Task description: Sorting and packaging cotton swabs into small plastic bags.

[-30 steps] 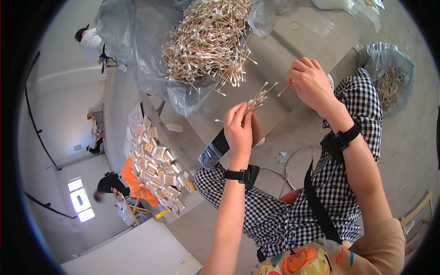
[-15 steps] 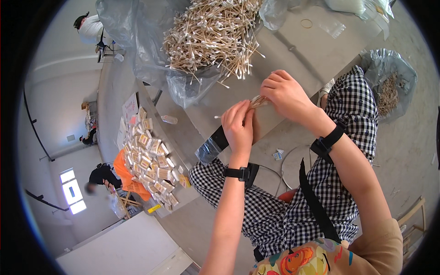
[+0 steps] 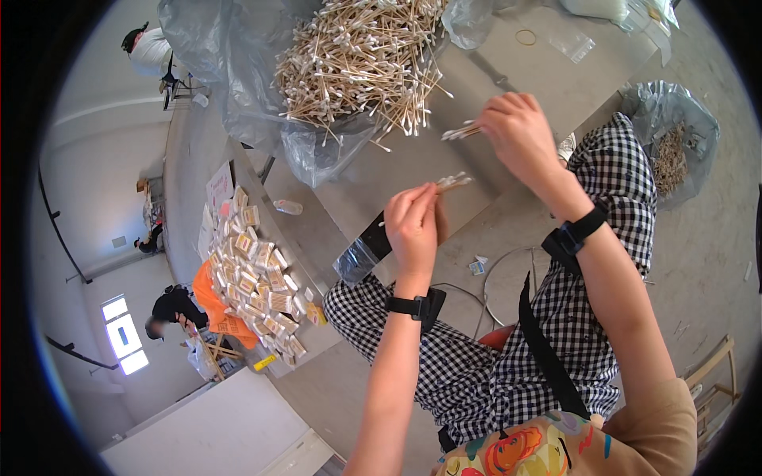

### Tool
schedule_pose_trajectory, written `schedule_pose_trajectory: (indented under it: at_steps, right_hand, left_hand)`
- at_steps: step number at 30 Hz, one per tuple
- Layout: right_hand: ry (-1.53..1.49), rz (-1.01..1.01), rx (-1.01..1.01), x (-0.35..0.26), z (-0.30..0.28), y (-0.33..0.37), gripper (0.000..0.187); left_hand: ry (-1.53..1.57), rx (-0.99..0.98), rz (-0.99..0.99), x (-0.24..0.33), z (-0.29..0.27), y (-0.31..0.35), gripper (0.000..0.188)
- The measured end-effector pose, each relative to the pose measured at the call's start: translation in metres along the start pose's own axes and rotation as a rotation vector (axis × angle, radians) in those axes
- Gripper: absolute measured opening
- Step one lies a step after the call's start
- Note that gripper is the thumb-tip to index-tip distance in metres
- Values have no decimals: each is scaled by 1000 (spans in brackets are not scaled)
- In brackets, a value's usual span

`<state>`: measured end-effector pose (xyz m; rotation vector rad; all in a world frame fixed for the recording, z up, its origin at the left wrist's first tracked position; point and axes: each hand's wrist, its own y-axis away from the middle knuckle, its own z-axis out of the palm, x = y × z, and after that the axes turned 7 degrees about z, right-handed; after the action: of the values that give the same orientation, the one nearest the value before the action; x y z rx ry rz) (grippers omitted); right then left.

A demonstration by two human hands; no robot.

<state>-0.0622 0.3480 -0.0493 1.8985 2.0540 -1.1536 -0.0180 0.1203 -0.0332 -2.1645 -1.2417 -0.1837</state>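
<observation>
**Two small bunches of cotton swabs, one in each hand**

Far to the left, small filled packets (image 3: pixel 258 282) are lying heaped along the grey table (image 3: pixel 397 170), with an orange cloth (image 3: pixel 218 309) hanging beside them. Moving right, a big pile of cotton swabs (image 3: pixel 357 59) is spilling out of a clear plastic bag (image 3: pixel 238 71) at the back of the table.

In front of that pile the left hand (image 3: pixel 413 230) is pinching a small bunch of swabs (image 3: pixel 444 184), fingers closed round the wooden sticks and the white tips fanning out to the right. A black band is sitting on that wrist.

Further right and a little higher, the right hand (image 3: pixel 520 135) is gripping a second small bunch (image 3: pixel 459 132), its tips pointing left toward the pile. The two bunches are near one another but not touching. At the far right a bag of loose scrap (image 3: pixel 671 155) is standing on the floor.

Both grips look light and take the sticks near one end only. A stick could be slipping out sideways as the hands are coming together, dropping onto the lap or floor. The fanned tips could also be snagging on each other, leaving the bunch uneven.
</observation>
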Motion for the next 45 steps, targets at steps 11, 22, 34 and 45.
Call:
schedule_pose_trajectory:
  at_steps: [11,22,34,45]
  right_hand:
    - [-215,-330,-204,-39,20,15,9]
    - [-146,-244,-182,-31,17,16,17]
    - [-170,-257,-130,-49,39,19,5]
    - [-402,125,8,-24,7,10,31]
  left_hand:
    - [1,12,-155,-4,-24,10,52]
    - [-89,-98,-204,-33,-48,28,12]
    - [116,-294,-298,-40,-22,-46,6]
    - [169,-275,-175,-5,-16,-33,22]
